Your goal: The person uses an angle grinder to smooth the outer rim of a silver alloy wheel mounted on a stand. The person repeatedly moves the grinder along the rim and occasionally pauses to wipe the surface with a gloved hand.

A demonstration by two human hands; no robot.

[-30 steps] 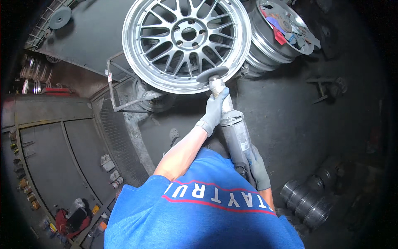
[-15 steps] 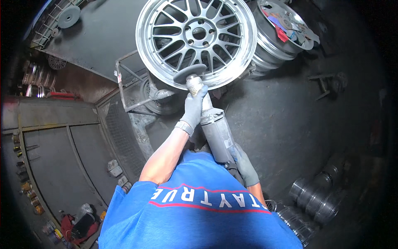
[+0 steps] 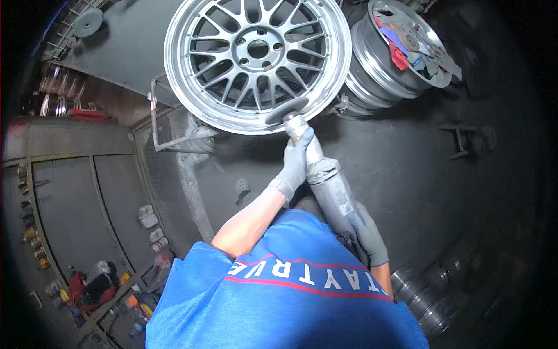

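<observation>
A silver multi-spoke alloy wheel (image 3: 256, 55) stands on a metal stand (image 3: 174, 134) in front of me. I hold a grey angle grinder (image 3: 325, 180) with both gloved hands. My left hand (image 3: 295, 160) grips its neck just behind the dark disc (image 3: 286, 110), which rests against the wheel's polished lower rim. My right hand (image 3: 367, 232) is closed round the rear of the grinder body, close to my blue shirt.
A second wheel (image 3: 395, 52) lies at the upper right with sanding discs and rags on it. Dark metal cylinders (image 3: 430, 291) stand at the lower right. Grey cabinets (image 3: 70, 215) and a shelf of small bottles (image 3: 116, 302) are on the left.
The grinder disc has slid along the wheel's lower rim, and the view has shifted so the wheel sits further right and higher. Both hands keep their grip.
</observation>
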